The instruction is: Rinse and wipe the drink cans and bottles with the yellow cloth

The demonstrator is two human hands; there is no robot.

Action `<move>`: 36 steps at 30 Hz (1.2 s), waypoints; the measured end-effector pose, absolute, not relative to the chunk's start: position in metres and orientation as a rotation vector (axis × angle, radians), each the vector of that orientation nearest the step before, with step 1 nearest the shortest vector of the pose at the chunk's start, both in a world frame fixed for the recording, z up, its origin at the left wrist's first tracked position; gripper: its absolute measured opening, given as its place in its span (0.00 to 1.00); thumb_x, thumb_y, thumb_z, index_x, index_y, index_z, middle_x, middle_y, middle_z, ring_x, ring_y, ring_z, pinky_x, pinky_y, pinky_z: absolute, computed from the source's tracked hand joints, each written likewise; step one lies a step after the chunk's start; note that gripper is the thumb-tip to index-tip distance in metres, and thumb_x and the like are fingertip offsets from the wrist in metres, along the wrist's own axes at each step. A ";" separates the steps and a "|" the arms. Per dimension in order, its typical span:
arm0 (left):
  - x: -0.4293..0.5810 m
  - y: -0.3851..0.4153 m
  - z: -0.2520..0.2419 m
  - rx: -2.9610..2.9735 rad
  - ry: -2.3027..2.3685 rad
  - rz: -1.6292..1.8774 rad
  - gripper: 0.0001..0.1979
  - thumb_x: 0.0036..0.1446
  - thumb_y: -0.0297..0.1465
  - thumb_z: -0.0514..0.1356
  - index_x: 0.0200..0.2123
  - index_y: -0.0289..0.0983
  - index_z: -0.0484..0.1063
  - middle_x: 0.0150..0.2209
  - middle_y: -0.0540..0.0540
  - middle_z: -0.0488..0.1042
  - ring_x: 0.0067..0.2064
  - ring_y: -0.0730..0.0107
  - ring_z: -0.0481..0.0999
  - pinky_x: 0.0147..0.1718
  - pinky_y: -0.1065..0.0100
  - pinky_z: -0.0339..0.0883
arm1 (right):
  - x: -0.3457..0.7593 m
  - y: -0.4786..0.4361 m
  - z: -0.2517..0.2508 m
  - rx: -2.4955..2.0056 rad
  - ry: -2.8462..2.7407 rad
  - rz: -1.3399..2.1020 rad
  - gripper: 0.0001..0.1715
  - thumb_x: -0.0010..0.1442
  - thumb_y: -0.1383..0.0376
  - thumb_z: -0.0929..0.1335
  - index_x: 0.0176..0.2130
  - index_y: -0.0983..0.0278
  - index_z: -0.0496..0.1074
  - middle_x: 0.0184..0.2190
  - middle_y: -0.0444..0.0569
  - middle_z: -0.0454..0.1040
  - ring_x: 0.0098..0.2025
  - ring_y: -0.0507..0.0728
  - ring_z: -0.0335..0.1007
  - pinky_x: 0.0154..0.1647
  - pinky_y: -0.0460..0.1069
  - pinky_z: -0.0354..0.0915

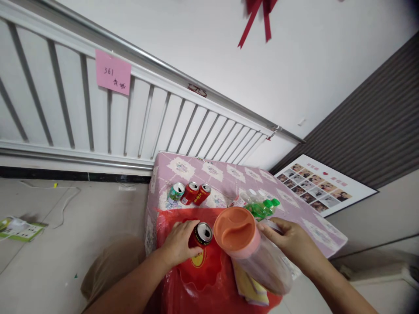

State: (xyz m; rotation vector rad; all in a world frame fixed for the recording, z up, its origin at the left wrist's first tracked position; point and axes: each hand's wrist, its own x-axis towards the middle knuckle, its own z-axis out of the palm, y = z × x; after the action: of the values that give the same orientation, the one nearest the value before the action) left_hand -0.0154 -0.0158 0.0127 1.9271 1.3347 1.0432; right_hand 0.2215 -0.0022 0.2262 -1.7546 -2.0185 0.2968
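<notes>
My left hand (180, 242) is wrapped round the side of an opened drink can (203, 234) with a dark rim, over a red plastic bag (225, 288). My right hand (288, 237) grips the handle of a clear plastic pitcher (266, 266) with an orange lid (235, 229). The pitcher tilts, its lid end close beside the can. Beyond my hands stand a green can (176, 193) and two red cans (190, 193), all opened. Plastic bottles with green caps (268, 204) lie to their right. A folded yellow cloth (248, 285) sits partly under the pitcher.
A flowered purple cloth (235, 173) covers the table. Behind it runs a white radiator (183, 126) with a pink note (113, 72). A framed photo board (322, 185) leans at the right. On the floor at left lies a power strip (31, 231) with a cable.
</notes>
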 end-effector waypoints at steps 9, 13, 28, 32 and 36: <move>-0.016 -0.015 0.012 1.939 1.334 1.038 0.40 0.44 0.33 0.70 0.60 0.43 0.59 0.58 0.43 0.69 0.58 0.50 0.68 0.58 0.50 0.58 | 0.222 0.001 0.226 -1.859 -2.172 0.345 0.25 0.54 0.45 0.66 0.21 0.63 0.68 0.18 0.42 0.66 0.22 0.52 0.61 0.20 0.45 0.56; -0.016 -0.015 0.010 1.945 1.324 1.041 0.40 0.44 0.33 0.70 0.60 0.43 0.58 0.58 0.42 0.69 0.58 0.50 0.68 0.58 0.49 0.57 | 0.218 0.002 0.226 -1.841 -2.166 0.341 0.24 0.53 0.46 0.67 0.23 0.63 0.72 0.18 0.43 0.69 0.22 0.53 0.63 0.20 0.45 0.58; -0.016 -0.014 0.008 1.945 1.319 1.052 0.39 0.45 0.34 0.70 0.60 0.44 0.58 0.58 0.43 0.69 0.59 0.51 0.68 0.58 0.49 0.57 | 0.210 0.002 0.228 -1.813 -2.179 0.282 0.25 0.51 0.46 0.67 0.20 0.63 0.72 0.15 0.42 0.68 0.19 0.52 0.62 0.17 0.45 0.56; -0.016 -0.013 0.006 1.946 1.321 1.059 0.40 0.45 0.34 0.70 0.60 0.44 0.58 0.59 0.42 0.69 0.59 0.51 0.68 0.58 0.49 0.57 | 0.210 0.002 0.229 -1.799 -2.202 0.267 0.24 0.51 0.46 0.67 0.20 0.62 0.72 0.15 0.42 0.69 0.19 0.52 0.63 0.16 0.45 0.56; -0.016 -0.013 0.005 1.953 1.317 1.060 0.40 0.44 0.34 0.70 0.60 0.43 0.58 0.59 0.42 0.69 0.59 0.51 0.68 0.58 0.49 0.57 | 0.210 0.002 0.229 -1.808 -2.207 0.267 0.24 0.51 0.46 0.67 0.21 0.62 0.73 0.16 0.42 0.70 0.20 0.53 0.64 0.17 0.45 0.57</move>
State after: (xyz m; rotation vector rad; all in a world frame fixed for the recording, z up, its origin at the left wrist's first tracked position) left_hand -0.0157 -0.0126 0.0053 1.9530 1.3170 1.0597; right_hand 0.2096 0.0017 0.2289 -1.8079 -2.2070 0.2666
